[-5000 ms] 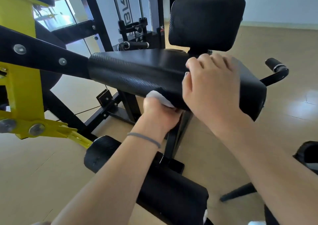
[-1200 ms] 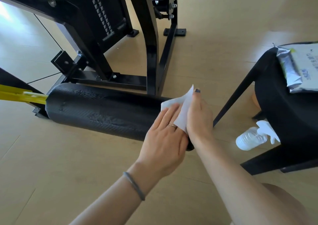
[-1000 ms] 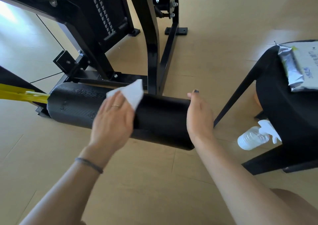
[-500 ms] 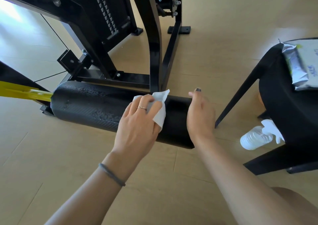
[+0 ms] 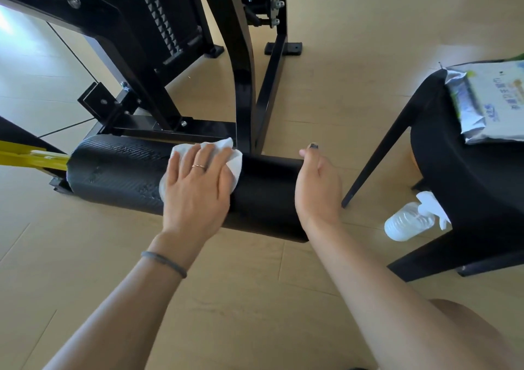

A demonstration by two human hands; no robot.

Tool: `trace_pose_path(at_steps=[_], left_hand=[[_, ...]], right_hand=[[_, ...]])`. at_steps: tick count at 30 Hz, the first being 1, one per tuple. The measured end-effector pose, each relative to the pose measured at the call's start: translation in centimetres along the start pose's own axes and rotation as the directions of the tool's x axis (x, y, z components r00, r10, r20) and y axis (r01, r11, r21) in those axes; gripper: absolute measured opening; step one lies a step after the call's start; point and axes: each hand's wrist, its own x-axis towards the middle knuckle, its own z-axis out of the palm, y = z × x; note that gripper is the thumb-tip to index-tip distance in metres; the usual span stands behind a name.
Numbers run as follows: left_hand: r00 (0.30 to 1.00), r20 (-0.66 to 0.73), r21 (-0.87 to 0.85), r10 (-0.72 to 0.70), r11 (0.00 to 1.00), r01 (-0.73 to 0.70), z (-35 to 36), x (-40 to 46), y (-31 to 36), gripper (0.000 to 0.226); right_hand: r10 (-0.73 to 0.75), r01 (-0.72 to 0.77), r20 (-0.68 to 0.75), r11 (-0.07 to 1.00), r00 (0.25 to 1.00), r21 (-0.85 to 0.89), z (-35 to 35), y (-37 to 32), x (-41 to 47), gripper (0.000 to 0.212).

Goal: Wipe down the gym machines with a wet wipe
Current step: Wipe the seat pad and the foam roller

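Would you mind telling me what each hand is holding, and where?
The left hand presses the wet wipe flat onto the roller pad; the right hand steadies its right end.

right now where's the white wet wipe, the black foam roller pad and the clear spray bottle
white wet wipe (image 5: 234, 161), head view, exposed right corner
black foam roller pad (image 5: 266, 188), head view, bare right half
clear spray bottle (image 5: 408, 222), head view, ribbed body

Left hand (image 5: 195, 188), wipe (image 5: 234, 160), roller pad (image 5: 113, 171)
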Motion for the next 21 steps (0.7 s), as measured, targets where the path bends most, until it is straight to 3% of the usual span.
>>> trace_pose_path(at_steps=[1, 5, 8, 10, 12, 14, 16, 18, 21], left_hand=[[1.000, -0.006, 0.022, 0.019, 1.000, -0.019, 0.1, -0.3, 0.9, 0.048], [0.938, 0.042, 0.027, 0.344, 0.938, -0.345, 1.4, -3.6, 7.4, 0.057], [0.906, 0.044, 0.069, 0.421, 0.903, -0.424, 1.3, -2.6, 5.9, 0.055], [0.948, 0.016, 0.106, 0.318, 0.942, -0.318, 1.0, -1.2, 2.3, 0.053], [0.998, -0.020, 0.012, 0.058, 0.998, -0.057, 0.9, 0.0, -2.3, 0.051], [0.992, -0.050, -0.045, -0.114, 0.993, 0.112, 0.8, 0.0, -4.5, 0.051], [0.988, -0.062, 0.009, -0.144, 0.989, 0.145, 1.0, -0.4, -2.2, 0.050], [0.998, -0.029, 0.070, 0.056, 0.996, -0.054, 1.0, -1.5, 2.6, 0.055], [0.951, 0.031, 0.008, 0.306, 0.952, -0.307, 1.7, -3.5, 6.8, 0.054]], right_hand=[[0.002, -0.002, -0.009, 1.000, 1.000, -0.003, 0.1, -0.1, 0.0, 0.054], [0.038, -0.038, -0.017, 0.999, 0.999, 0.018, 0.3, 0.0, 0.2, 0.053], [0.051, -0.051, 0.002, 0.998, 0.999, 0.033, 0.1, -0.2, 0.3, 0.052], [0.035, -0.036, 0.019, 0.999, 0.999, 0.018, 0.1, -0.2, 0.4, 0.054], [-0.028, 0.028, 0.010, 0.998, 1.000, -0.053, 0.4, 0.2, 0.3, 0.052], [-0.103, 0.098, -0.036, 0.989, 0.994, -0.112, 0.7, 0.6, 0.1, 0.051], [-0.129, 0.119, -0.066, 0.983, 0.989, -0.137, 0.8, 0.7, 0.1, 0.052], [-0.110, 0.099, -0.074, 0.985, 0.991, -0.138, 0.9, 0.7, 0.2, 0.051], [-0.084, 0.077, -0.053, 0.989, 0.995, -0.126, 0.9, 0.8, 0.4, 0.048]])
